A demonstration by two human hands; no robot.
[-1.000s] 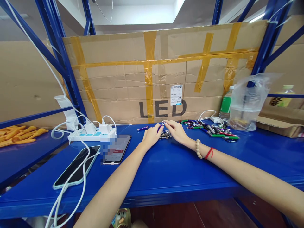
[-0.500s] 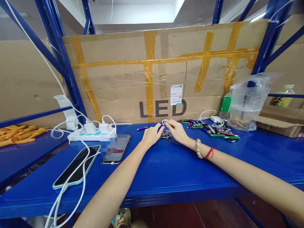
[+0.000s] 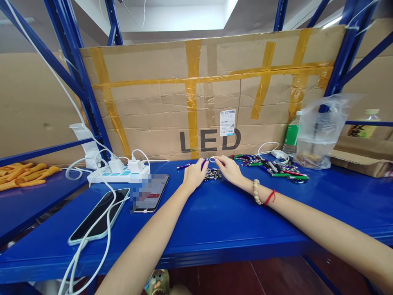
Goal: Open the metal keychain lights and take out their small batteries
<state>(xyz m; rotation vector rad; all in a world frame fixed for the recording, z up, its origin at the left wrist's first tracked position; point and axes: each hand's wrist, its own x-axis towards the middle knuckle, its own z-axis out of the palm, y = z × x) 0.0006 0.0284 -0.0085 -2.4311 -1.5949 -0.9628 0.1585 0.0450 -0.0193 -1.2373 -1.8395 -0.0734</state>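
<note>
me: my left hand (image 3: 194,176) is closed on a purple light (image 3: 204,164) near the back edge of the shelf (image 3: 221,217). my right hand (image 3: 231,171) pinches a small ring (image 3: 211,159) at its tip, just above a heap of metal bits (image 3: 212,175).

other: how far along?

me: early, i'd say. one lone light (image 3: 184,166) lies apart on the left, and a big pile (image 3: 273,167) of coloured ones sits on the right.

other: containers?

me: a clear bag (image 3: 322,131) stands near the right back corner, with small parts in its bottom too blurred to name. a taped box (image 3: 153,110) runs along the back edge, and i can't see inside it.
</note>
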